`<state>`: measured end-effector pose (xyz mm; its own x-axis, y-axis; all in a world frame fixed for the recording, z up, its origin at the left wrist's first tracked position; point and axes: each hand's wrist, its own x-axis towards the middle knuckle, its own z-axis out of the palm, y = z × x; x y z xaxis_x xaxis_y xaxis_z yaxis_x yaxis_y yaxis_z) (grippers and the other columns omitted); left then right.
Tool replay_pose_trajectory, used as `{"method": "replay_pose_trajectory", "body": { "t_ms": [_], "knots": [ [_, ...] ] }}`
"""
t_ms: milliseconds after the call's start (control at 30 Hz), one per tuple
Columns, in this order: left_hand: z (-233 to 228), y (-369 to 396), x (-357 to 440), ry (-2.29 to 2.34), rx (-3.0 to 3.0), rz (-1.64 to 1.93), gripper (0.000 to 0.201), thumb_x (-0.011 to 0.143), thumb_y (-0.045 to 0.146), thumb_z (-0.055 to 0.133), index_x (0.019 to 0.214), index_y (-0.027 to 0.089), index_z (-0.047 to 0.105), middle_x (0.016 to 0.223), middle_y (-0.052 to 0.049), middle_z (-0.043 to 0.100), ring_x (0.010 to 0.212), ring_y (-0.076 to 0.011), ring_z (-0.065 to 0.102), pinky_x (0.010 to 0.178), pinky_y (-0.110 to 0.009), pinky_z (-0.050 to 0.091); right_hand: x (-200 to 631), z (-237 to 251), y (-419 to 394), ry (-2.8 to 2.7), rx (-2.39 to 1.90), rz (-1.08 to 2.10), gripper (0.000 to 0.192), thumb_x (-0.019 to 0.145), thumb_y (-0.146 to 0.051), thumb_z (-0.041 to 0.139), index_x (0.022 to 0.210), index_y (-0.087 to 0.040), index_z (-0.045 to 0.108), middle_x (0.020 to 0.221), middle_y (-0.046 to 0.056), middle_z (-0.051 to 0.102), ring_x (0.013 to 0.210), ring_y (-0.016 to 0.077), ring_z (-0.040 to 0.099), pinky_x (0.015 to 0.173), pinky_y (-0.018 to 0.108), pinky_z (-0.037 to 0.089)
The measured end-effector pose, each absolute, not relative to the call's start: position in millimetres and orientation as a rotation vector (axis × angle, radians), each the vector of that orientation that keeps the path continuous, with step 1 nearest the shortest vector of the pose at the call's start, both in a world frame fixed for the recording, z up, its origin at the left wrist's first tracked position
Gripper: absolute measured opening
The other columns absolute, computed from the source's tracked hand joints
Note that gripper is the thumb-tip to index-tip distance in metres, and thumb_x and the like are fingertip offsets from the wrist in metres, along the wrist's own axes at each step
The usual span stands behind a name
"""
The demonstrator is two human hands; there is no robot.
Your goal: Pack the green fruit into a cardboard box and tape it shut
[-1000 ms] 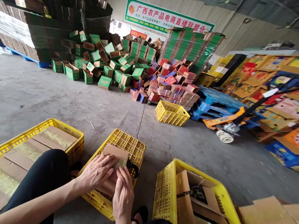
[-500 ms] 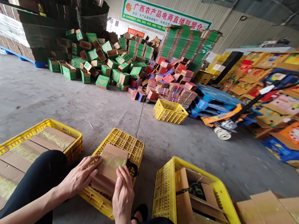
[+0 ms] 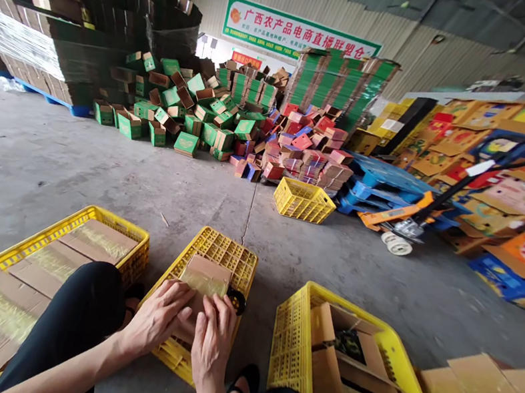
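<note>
A taped cardboard box (image 3: 206, 275) lies on an upturned yellow crate (image 3: 232, 255) between my knees. My left hand (image 3: 161, 315) rests over the box's left side, fingers stretched across its top. From the right, my right hand (image 3: 213, 337) lays its fingers flat on the same box, close to the left fingertips. Both hands are open and grip nothing. Clear yellowish tape covers the middle of the lid. Against the box's right side sits a black round object (image 3: 237, 301), partly hidden; its kind is unclear.
At left, a yellow crate (image 3: 140, 249) holds several taped boxes. Another crate (image 3: 298, 338) at right contains open cartons (image 3: 365, 377), with more cardboard (image 3: 488, 385) beyond. Farther off are a yellow crate (image 3: 305, 202), a pallet jack (image 3: 410, 226), blue pallets (image 3: 382, 177) and heaped green boxes (image 3: 185, 143).
My left hand has slid right across the box top, nearer my right hand. My right fingers have moved a little left onto the lid. The camera view has shifted slightly.
</note>
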<state>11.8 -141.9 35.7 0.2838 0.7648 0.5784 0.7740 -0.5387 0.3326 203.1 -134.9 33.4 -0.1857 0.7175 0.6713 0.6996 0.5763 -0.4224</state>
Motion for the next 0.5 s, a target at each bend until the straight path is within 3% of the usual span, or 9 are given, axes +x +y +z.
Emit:
{"method": "replay_pose_trajectory", "body": {
  "t_ms": [500],
  "knots": [
    [32.8, -145.0, 28.8, -1.542, -2.426, -1.034, 0.044, 0.109, 0.033, 0.044, 0.15, 0.022, 0.059, 0.132, -0.011, 0.071, 0.122, -0.0278, 0.063, 0.11, -0.048, 0.052, 201.1, 31.5, -133.4, -1.889, -1.145, 0.045, 0.038, 0.113, -0.034, 0.036, 0.137, -0.025, 0.064, 0.132, 0.011, 0.065, 0.132, 0.0276, 0.057, 0.108, 0.049, 0.054]
  ]
}}
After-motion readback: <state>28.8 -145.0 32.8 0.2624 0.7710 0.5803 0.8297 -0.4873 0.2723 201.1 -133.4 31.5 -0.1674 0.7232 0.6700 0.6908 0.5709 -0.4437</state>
